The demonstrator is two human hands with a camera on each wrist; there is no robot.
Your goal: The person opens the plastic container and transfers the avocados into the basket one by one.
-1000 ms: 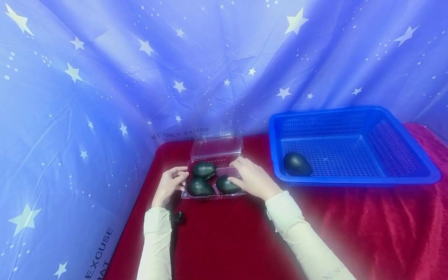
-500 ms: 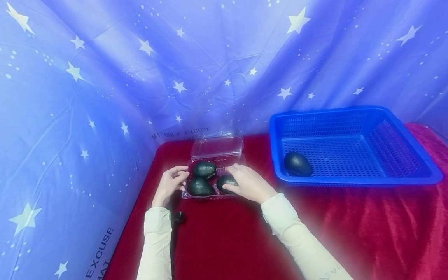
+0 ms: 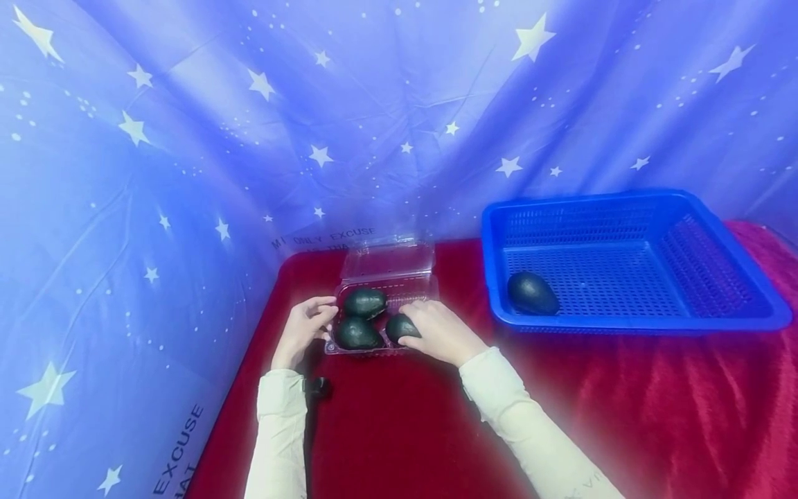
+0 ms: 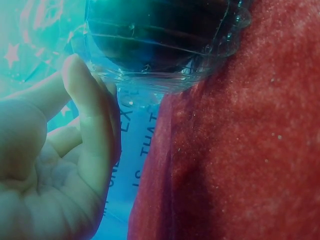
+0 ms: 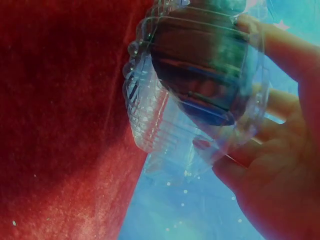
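A clear plastic clamshell container (image 3: 389,352) lies with its lid raised and three dark green avocados in it. Two of them, the rear-left avocado (image 3: 365,303) and the front-left avocado (image 3: 358,334), sit side by side on the left. My left hand (image 3: 300,330) holds the container's left rim with fingers and thumb; the left wrist view shows a fingertip (image 4: 76,67) against the plastic. Over the right compartment, my right hand (image 3: 441,328) grips the right avocado (image 3: 401,328) from its right side, covering part of it. That avocado (image 5: 200,65) shows through the container wall in the right wrist view.
To the right stands a blue plastic basket (image 3: 623,323) with one avocado (image 3: 532,292) in its near left corner. Red cloth (image 3: 386,430) covers the table. A blue star-printed curtain (image 3: 374,90) hangs behind and to the left.
My right hand has moved left and slightly down over the right avocado, its fingers closing round it. The left hand has stayed at the container's left rim.
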